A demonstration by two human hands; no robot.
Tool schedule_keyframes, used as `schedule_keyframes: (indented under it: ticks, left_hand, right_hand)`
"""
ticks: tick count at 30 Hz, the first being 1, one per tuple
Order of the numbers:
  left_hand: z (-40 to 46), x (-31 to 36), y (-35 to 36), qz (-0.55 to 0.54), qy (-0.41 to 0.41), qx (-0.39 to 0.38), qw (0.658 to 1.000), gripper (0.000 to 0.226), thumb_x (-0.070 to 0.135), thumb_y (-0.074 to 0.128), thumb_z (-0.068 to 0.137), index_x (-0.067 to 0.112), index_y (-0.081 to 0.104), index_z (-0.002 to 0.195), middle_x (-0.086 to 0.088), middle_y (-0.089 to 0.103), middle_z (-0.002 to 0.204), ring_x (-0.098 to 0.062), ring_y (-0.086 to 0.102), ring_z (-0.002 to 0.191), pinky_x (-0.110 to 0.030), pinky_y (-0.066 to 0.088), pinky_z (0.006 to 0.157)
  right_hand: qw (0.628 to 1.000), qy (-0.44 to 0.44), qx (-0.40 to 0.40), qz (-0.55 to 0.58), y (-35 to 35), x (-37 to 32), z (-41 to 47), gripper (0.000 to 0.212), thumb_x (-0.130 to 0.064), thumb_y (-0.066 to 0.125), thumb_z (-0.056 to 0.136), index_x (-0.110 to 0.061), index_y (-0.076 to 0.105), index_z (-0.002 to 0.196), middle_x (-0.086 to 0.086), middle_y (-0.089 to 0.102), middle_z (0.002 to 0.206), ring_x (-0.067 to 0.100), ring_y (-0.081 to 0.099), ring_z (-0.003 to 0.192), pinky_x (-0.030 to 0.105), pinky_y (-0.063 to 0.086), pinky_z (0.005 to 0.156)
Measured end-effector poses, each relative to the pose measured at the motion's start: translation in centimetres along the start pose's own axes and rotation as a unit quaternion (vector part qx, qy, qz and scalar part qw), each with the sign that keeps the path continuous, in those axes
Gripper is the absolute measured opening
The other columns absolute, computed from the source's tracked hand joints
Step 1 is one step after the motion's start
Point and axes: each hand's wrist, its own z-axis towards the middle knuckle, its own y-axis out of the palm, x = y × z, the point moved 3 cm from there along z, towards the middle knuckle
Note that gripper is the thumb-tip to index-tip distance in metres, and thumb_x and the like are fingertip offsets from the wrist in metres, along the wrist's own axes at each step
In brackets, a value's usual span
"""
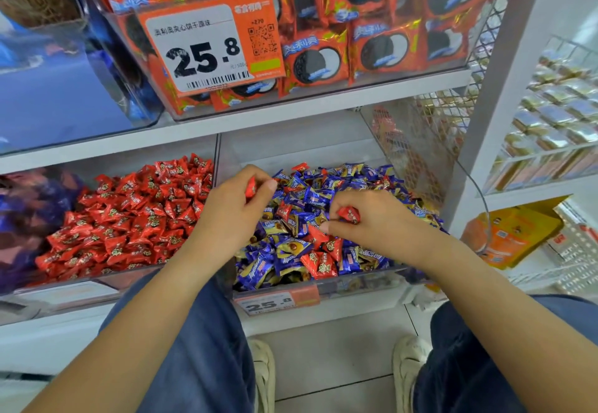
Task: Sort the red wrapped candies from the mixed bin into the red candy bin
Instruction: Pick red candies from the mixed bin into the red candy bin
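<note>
The clear mixed bin (323, 288) on the low shelf holds mostly blue wrapped candies (310, 199) with a few red ones (318, 265) among them. To its left stands the red candy bin (106, 280), heaped with red wrapped candies (136, 215). My left hand (231, 215) hovers over the wall between the two bins and holds a red candy (250, 188) in its curled fingers. My right hand (378, 224) is over the mixed pile and pinches another red candy (349, 214).
A clear bin of orange-red cookie packs (323, 56) with a 25.8 price tag (207, 46) sits on the shelf above. A wire mesh panel (420, 140) borders the mixed bin on the right. Gold-wrapped sweets (556, 114) fill the right rack. My knees and shoes are below.
</note>
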Motion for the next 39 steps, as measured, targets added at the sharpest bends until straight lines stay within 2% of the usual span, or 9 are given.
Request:
schedule_keyframes:
  ticks: [5, 9, 13, 18, 21, 27, 31, 34, 39]
  left_hand:
    - [0.9, -0.2, -0.5, -0.113, -0.116, -0.027, 0.986, 0.036, 0.038, 0.035, 0.101, 0.017, 0.064, 0.095, 0.0, 0.058, 0.079, -0.014, 0.052, 0.061, -0.03, 0.04, 0.055]
    - [0.7, 0.2, 0.0, -0.366, -0.245, -0.091, 0.893, 0.038, 0.032, 0.036, 0.102, 0.007, 0.064, 0.094, -0.001, 0.054, 0.07, -0.012, 0.05, 0.053, -0.025, 0.037, 0.049]
    - [1.6, -0.1, 0.5, -0.06, -0.116, -0.084, 0.988, 0.027, 0.022, 0.042, 0.099, 0.017, 0.064, 0.086, 0.004, 0.054, 0.061, -0.008, 0.053, 0.051, -0.028, 0.039, 0.057]
    - [1.8, -0.4, 3.4, 0.196, -0.015, -0.225, 0.954, 0.042, 0.022, 0.039, 0.1, 0.03, 0.04, 0.14, -0.006, 0.052, 0.132, -0.018, 0.059, 0.101, -0.03, 0.047, 0.08]
    - [1.5, -1.0, 4.2, 0.276, -0.017, -0.253, 0.927, 0.038, 0.04, 0.039, 0.1, 0.026, 0.042, 0.135, -0.003, 0.049, 0.131, -0.023, 0.052, 0.114, -0.037, 0.045, 0.088]
    - [1.6, -1.4, 3.5, 0.25, -0.024, -0.197, 0.948, 0.036, 0.042, 0.04, 0.099, 0.016, 0.047, 0.123, -0.003, 0.049, 0.12, -0.017, 0.056, 0.094, -0.034, 0.046, 0.079]
    - [0.6, 0.8, 1.8, 0.137, 0.018, -0.143, 0.98, 0.027, 0.026, 0.042, 0.099, 0.027, 0.041, 0.126, 0.0, 0.063, 0.096, -0.011, 0.058, 0.07, -0.038, 0.049, 0.069]
    - [-0.8, 2.4, 1.0, 0.124, 0.061, -0.198, 0.97, 0.04, 0.02, 0.04, 0.096, 0.042, 0.043, 0.129, 0.012, 0.051, 0.097, -0.005, 0.052, 0.077, -0.036, 0.046, 0.077]
    - [-2.7, 3.1, 1.8, 0.171, 0.105, -0.318, 0.927, 0.017, 0.039, 0.051, 0.092, 0.046, 0.05, 0.107, 0.014, 0.04, 0.093, -0.003, 0.048, 0.08, -0.035, 0.045, 0.079]
  right_hand:
    - [0.996, -0.011, -0.027, -0.079, 1.0, -0.8, 0.0, 0.036, -0.061, 0.06, 0.08, -0.036, 0.065, 0.106, -0.012, 0.065, 0.097, 0.008, 0.058, 0.088, 0.028, 0.048, 0.072]
    - [0.994, -0.035, -0.029, -0.102, 2.0, -1.3, 0.4, 0.021, -0.046, 0.061, 0.086, -0.027, 0.062, 0.094, -0.012, 0.048, 0.084, 0.011, 0.053, 0.081, 0.028, 0.04, 0.063]
    - [0.998, -0.056, 0.029, -0.007, 0.8, -1.1, 0.6, 0.018, -0.025, 0.064, 0.086, -0.014, 0.052, 0.076, -0.003, 0.047, 0.079, 0.013, 0.047, 0.075, 0.03, 0.038, 0.065]
    - [0.998, -0.01, 0.056, 0.025, -1.3, -0.9, 0.2, 0.03, -0.017, 0.06, 0.081, -0.016, 0.036, 0.062, -0.002, 0.036, 0.057, 0.015, 0.032, 0.056, 0.029, 0.029, 0.056]
    - [1.0, 0.02, 0.005, 0.003, -1.2, -0.4, -0.1, 0.023, -0.019, 0.058, 0.08, -0.023, 0.039, 0.068, -0.002, 0.043, 0.057, 0.014, 0.036, 0.053, 0.027, 0.03, 0.053]
    - [0.999, -0.001, -0.017, -0.033, -0.6, -0.5, -0.3, 0.012, -0.02, 0.058, 0.089, -0.023, 0.063, 0.099, -0.009, 0.046, 0.056, 0.005, 0.042, 0.05, 0.017, 0.034, 0.053]
    - [0.993, -0.005, -0.089, -0.083, 0.1, -0.3, -0.4, 0.035, -0.046, 0.066, 0.083, -0.032, 0.062, 0.115, -0.007, 0.06, 0.089, 0.008, 0.054, 0.078, 0.022, 0.042, 0.067]
    - [0.981, -0.014, -0.124, -0.148, 0.9, -0.4, -0.7, 0.047, -0.045, 0.067, 0.082, -0.035, 0.054, 0.127, -0.005, 0.056, 0.108, 0.016, 0.055, 0.103, 0.031, 0.046, 0.083]
    - [0.98, -0.042, -0.099, -0.168, 1.5, -1.0, -0.7, 0.028, -0.029, 0.063, 0.083, -0.025, 0.053, 0.109, -0.003, 0.06, 0.103, 0.017, 0.056, 0.089, 0.026, 0.033, 0.063]
